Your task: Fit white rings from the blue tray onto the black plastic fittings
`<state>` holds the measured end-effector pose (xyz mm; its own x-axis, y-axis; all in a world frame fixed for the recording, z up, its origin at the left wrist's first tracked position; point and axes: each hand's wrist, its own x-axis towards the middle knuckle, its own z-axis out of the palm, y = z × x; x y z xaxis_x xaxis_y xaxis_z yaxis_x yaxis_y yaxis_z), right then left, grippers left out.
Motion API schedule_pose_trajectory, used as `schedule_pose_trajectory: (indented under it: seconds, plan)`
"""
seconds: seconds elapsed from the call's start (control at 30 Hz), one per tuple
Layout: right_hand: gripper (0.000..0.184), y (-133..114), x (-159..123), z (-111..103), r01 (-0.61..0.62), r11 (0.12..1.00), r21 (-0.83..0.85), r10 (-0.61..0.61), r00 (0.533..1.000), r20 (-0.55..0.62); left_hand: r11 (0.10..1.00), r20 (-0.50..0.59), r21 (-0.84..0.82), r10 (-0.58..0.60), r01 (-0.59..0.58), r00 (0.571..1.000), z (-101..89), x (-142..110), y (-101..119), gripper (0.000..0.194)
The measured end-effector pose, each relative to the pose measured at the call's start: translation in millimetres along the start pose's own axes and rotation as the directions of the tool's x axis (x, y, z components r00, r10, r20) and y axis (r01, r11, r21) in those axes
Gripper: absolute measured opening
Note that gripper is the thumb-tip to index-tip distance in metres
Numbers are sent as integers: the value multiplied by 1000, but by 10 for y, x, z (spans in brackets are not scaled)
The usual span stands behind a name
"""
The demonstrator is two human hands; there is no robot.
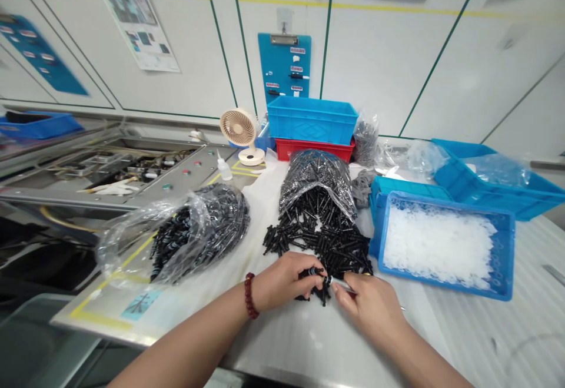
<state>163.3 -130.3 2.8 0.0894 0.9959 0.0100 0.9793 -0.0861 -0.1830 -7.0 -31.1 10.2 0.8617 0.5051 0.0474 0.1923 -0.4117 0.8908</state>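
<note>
My left hand [286, 280] is closed on a small black plastic part [314, 273] at the near edge of a loose heap of black parts [324, 238]. My right hand [371, 304] is closed on a thin clear plastic piece [341, 284], its tip meeting the black part between the two hands. The heap spills from an open clear bag [315, 179] behind it. A blue tray [503, 285] of clear white pieces [435, 244] sits just right of the heap. A dark red bead bracelet [250, 295] is on my left wrist.
A second clear bag of black parts [198, 229] lies to the left. Behind are a small beige fan [241, 132], a dropper bottle [223, 167], a blue crate [311, 118] on a red one [314, 148], more blue trays [489, 176] and a machine panel [132, 170].
</note>
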Motion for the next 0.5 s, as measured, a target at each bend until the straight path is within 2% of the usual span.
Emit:
schedule_pose_trajectory:
  seconds: [0.5]
  plan:
    - [33, -4, 5, -19, -1, 1000, -1, 1, 1000, -5, 1000, -23, -9, 18, -18, 1000, -1, 7, -4, 14]
